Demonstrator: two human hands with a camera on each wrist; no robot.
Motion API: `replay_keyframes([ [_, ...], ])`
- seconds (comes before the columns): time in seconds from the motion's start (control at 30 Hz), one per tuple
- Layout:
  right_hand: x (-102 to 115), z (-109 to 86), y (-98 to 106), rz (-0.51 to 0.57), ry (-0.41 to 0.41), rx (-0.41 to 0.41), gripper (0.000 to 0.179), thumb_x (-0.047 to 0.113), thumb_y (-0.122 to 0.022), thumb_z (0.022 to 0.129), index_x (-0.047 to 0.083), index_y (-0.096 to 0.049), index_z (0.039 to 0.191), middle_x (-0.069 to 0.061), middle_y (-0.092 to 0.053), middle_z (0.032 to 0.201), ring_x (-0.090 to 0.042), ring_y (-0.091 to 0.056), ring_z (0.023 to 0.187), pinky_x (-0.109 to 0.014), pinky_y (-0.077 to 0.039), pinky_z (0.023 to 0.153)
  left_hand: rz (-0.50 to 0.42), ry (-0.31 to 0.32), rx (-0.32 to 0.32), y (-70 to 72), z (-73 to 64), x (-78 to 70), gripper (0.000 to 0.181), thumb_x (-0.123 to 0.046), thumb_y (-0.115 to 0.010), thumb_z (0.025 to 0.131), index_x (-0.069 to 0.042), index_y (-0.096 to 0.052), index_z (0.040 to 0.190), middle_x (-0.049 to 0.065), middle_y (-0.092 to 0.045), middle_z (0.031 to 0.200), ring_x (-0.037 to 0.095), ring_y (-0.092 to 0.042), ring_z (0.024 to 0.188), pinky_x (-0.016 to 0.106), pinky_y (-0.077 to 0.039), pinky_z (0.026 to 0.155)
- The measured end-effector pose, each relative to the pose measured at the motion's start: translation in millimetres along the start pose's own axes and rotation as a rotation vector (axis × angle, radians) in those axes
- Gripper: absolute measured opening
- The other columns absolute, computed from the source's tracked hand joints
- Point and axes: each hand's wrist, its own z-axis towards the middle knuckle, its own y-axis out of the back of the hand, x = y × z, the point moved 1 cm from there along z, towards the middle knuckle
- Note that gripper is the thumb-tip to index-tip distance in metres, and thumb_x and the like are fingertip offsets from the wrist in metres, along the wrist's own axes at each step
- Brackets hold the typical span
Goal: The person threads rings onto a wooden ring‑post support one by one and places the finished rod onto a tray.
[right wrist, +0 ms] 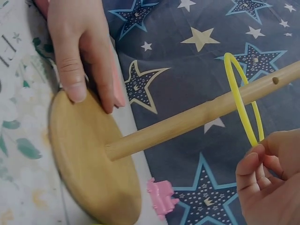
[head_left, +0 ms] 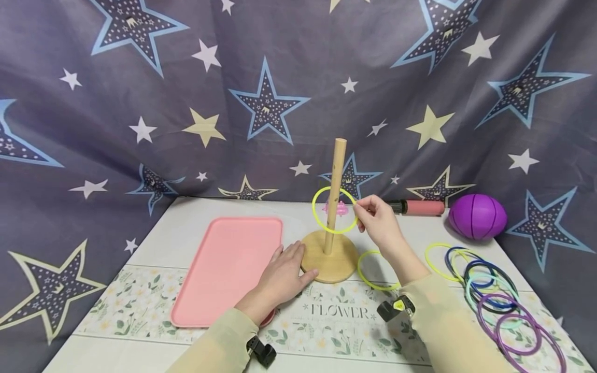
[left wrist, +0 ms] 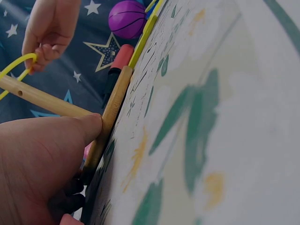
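Right fingers (head_left: 367, 202) tight on thin yellow ring (right wrist: 239, 99) around smooth wooden peg (head_left: 337, 176), left fingers (head_left: 294, 250) against disc base (head_left: 332, 263)

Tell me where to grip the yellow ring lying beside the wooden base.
Probably best: pinch the yellow ring at its near rim, coming from above on the person's side. It is thin and lies flat; its left edge sits by the wooden base, and the right wrist hides its right part.

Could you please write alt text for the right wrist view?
The right hand pinches a yellow ring around a wooden post, while the left hand touches the post's round base. A pink toy lies near the base, before a star-patterned curtain.
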Motion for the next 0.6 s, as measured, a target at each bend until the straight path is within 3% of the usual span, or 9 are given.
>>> replay_keyframes([
  [0.6,-34,-16.1,-7,-0.028,-0.068,0.038,0.011,0.004,-0.064,0.11,-0.007,-0.064,0.112,-0.007,-0.062,0.083,-0.013,-0.058,0.064,-0.024,-0.053,0.057,0.002,-0.003,0.0,0.6,0.3,-1.1,0.084,-0.057,-0.062,0.11,0.004,-0.044,0.166,0.021,-0.043,0.172,0.035,-0.036,0.162,0.055,-0.017,0.136],
])
